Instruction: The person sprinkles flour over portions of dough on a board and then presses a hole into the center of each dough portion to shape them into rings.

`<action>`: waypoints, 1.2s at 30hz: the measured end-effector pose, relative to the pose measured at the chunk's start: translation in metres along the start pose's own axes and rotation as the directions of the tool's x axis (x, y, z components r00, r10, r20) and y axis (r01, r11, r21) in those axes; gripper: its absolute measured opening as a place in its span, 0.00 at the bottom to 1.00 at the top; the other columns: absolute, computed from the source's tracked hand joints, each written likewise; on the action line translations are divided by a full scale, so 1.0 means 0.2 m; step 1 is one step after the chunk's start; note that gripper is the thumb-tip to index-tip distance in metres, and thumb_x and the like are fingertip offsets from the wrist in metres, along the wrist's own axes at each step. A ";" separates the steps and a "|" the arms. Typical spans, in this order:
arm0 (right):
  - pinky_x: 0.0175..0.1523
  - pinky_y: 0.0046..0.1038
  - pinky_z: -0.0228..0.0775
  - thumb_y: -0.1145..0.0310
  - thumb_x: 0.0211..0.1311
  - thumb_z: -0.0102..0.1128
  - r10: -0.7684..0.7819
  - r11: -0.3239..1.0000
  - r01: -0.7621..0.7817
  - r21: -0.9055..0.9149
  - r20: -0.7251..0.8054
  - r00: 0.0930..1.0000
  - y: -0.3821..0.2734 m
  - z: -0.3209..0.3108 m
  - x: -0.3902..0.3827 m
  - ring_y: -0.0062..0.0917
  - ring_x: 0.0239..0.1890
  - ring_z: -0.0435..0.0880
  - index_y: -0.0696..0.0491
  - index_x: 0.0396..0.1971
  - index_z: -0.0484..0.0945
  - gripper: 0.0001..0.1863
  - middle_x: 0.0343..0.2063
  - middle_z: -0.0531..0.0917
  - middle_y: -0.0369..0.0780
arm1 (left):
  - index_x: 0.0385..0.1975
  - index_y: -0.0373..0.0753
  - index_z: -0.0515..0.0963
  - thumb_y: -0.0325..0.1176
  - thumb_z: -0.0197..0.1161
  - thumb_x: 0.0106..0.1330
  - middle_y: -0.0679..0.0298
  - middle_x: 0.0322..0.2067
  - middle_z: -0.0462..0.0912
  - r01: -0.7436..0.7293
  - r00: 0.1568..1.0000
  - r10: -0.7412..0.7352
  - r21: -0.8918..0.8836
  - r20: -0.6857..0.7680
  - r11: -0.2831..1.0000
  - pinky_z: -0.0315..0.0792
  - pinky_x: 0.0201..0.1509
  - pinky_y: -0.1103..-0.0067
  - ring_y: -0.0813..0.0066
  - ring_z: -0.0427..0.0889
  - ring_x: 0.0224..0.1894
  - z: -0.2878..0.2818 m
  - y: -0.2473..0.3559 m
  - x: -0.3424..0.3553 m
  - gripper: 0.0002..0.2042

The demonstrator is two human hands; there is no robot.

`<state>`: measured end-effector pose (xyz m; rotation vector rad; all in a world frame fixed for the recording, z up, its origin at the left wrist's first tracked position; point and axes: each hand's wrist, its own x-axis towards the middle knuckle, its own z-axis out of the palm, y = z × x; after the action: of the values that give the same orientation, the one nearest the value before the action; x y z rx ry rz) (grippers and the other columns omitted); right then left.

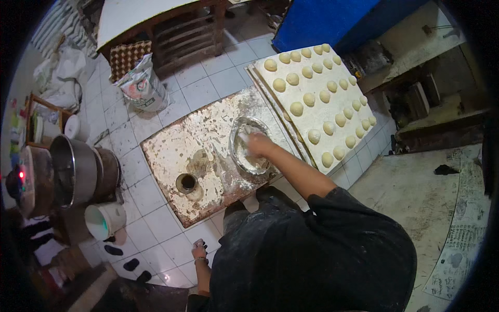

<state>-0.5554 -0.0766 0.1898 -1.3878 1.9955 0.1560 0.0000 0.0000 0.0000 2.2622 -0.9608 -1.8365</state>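
My right hand (256, 144), dusted white, reaches into a shallow round metal bowl (240, 156) with flour in it. The bowl stands on a low, flour-caked table (176, 151). Whether the fingers grip anything in the bowl is hidden. My left hand (198, 252) hangs at my side over the tiled floor with nothing in it and a band on the wrist. A small dark round cup (185, 183) sits near the table's front edge.
A white board (312, 117) with several rows of dough balls lies just right of the table. A printed sack (144, 87) and an egg tray (127, 56) stand behind it by a wooden table (176, 31). Big metal pots (73, 171) and a white bucket (104, 221) are on the left.
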 end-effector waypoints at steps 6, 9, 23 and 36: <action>0.44 0.43 0.76 0.62 0.61 0.54 -0.293 0.952 0.277 -0.128 -0.137 0.946 0.16 0.26 -0.02 0.44 0.38 0.83 0.51 0.55 0.71 0.22 0.38 0.82 0.49 | 0.43 0.38 0.78 0.42 0.60 0.66 0.61 0.35 0.83 -0.089 0.995 0.089 -0.009 -0.045 0.996 0.73 0.27 0.76 0.73 0.83 0.33 0.08 0.16 -0.15 0.14; 0.45 0.42 0.76 0.65 0.61 0.52 -0.206 0.979 0.188 -0.083 -0.442 0.873 0.16 0.18 -0.06 0.43 0.39 0.83 0.51 0.52 0.73 0.19 0.39 0.82 0.50 | 0.43 0.35 0.78 0.43 0.62 0.66 0.60 0.36 0.84 -0.245 0.968 0.220 0.252 0.124 0.936 0.75 0.36 0.77 0.73 0.83 0.35 0.13 0.16 -0.19 0.17; 0.51 0.42 0.74 0.71 0.58 0.50 -0.365 0.931 0.360 -0.061 -0.188 0.912 0.22 0.15 0.00 0.43 0.47 0.82 0.55 0.48 0.74 0.17 0.40 0.83 0.50 | 0.51 0.30 0.75 0.42 0.60 0.68 0.57 0.40 0.83 -0.387 0.920 0.391 0.220 0.028 0.896 0.74 0.47 0.77 0.72 0.82 0.42 0.71 0.40 -0.90 0.21; 0.49 0.40 0.76 0.68 0.51 0.56 -0.437 0.889 0.415 -0.192 -0.091 0.895 0.13 0.24 -0.04 0.40 0.45 0.84 0.54 0.35 0.83 0.12 0.38 0.84 0.47 | 0.47 0.33 0.77 0.42 0.59 0.67 0.58 0.37 0.83 -0.231 0.961 0.273 0.668 0.043 0.708 0.74 0.36 0.78 0.71 0.82 0.38 0.41 -1.16 -0.99 0.18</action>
<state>-0.5536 -0.0364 0.1514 -1.9581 1.7553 0.0317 0.0057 0.3127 0.0471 2.3078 -2.0787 -1.4299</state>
